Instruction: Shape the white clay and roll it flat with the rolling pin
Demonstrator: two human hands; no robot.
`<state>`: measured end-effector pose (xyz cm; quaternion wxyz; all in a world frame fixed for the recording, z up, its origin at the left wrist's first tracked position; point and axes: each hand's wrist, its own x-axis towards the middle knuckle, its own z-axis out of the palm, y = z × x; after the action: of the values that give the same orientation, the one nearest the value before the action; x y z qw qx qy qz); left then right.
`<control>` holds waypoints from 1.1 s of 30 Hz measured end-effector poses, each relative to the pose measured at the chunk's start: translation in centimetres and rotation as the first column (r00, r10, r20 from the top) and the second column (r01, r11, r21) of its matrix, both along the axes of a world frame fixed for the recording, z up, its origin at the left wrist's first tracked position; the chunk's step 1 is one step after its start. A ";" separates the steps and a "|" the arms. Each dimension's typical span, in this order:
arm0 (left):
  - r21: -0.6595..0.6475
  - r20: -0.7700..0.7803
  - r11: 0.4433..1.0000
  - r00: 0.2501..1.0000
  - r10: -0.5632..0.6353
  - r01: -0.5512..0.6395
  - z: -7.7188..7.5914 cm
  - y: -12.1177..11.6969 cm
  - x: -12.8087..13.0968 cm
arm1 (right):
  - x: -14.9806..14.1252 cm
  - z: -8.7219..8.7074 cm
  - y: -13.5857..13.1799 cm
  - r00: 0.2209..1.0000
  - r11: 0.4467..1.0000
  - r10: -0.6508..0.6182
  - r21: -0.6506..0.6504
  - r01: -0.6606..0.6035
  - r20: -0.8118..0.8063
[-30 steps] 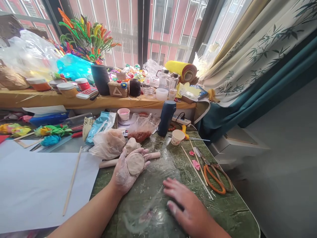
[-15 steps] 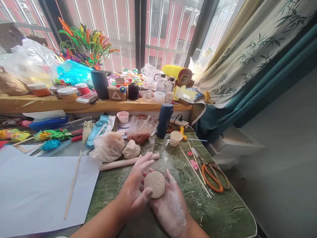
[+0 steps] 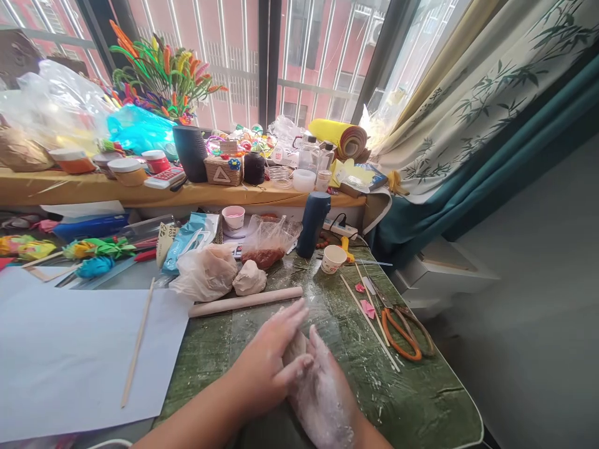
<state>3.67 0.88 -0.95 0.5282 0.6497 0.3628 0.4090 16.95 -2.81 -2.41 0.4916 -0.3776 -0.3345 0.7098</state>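
Observation:
A flat round disc of pale clay point(image 3: 294, 349) is sandwiched between my palms, and only part of it shows. My left hand point(image 3: 269, 355) lies over the disc from the left, fingers pointing up and away, thumb across its near side. Underneath and to the right, my right hand point(image 3: 322, 393), dusted with white powder, cups the disc. Beyond my fingers a wooden rolling pin point(image 3: 246, 302) rests on the green table. Behind the pin sits a lump of the same clay point(image 3: 249, 278), beside a crumpled plastic bag point(image 3: 206, 271).
Scissors with orange handles point(image 3: 402, 333) and thin wooden sticks point(image 3: 372, 324) lie to the right. A paper cup point(image 3: 334, 259) and a dark blue bottle point(image 3: 312, 224) stand farther back. White paper point(image 3: 84, 355) covers the left side. Craft supplies crowd the windowsill point(image 3: 196, 196).
The clay disc passed from my left palm to my right hand, which moved in beneath it. My left hand turned over and now covers the disc.

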 end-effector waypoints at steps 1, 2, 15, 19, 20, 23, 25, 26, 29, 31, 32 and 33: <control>-0.010 0.025 0.998 0.997 0.068 -0.068 -0.1 0.2 -0.1 | 0.1 -0.4 0.1 0.997 0.998 -0.046 -0.055 0.042 -0.066; -0.027 0.043 0.990 0.989 0.139 -0.138 -0.1 0.4 -0.3 | 0.1 -0.7 0.3 0.987 0.989 -0.108 -0.110 0.094 -0.122; -0.636 0.265 0.768 0.956 0.130 0.072 -3.9 2.0 0.8 | 2.8 -1.0 0.7 0.923 0.961 -0.275 0.042 0.274 0.269; -0.646 0.231 0.763 0.959 0.162 0.027 -3.6 2.2 0.4 | 3.9 -0.7 0.7 0.728 0.905 -0.353 0.413 0.105 0.588; -0.653 0.240 0.757 0.956 0.170 0.029 -3.2 2.1 0.3 | 4.3 -0.6 0.6 0.647 0.863 -0.378 0.505 -0.013 0.662; -0.683 0.304 0.724 0.939 0.159 0.098 -1.8 1.9 0.1 | 5.2 -0.5 0.6 0.478 0.738 -0.374 0.567 -0.365 0.795; -0.697 0.364 0.696 0.921 0.138 0.171 -1.0 2.0 -0.1 | 5.4 -0.8 0.7 0.498 0.734 -0.310 0.536 -0.416 0.810; -0.704 0.373 0.683 0.920 0.121 0.196 -0.8 2.1 -0.2 | 5.4 -1.0 0.7 0.544 0.762 -0.278 0.526 -0.377 0.792; -0.702 0.323 0.694 0.940 0.109 0.161 -0.8 2.8 -0.6 | 4.8 -2.0 0.6 0.781 0.926 -0.184 0.371 -0.066 0.597; -0.668 0.304 0.741 0.933 0.190 0.066 -1.0 3.3 -0.8 | 4.2 -2.5 0.4 0.922 0.981 -0.191 0.106 0.164 0.338; -0.644 0.320 0.765 0.912 0.255 0.012 -1.1 3.5 -0.9 | 4.0 -2.6 0.4 0.955 0.973 -0.218 -0.033 0.229 0.201; -0.627 0.344 0.778 0.883 0.320 -0.038 -1.1 3.7 -1.0 | 3.9 -2.5 0.5 0.967 0.957 -0.242 -0.144 0.252 0.081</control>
<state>2.64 4.54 -2.06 0.7314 0.3012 0.4091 0.4550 20.83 -2.34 -4.91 0.5353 -0.4753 -0.2445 0.6541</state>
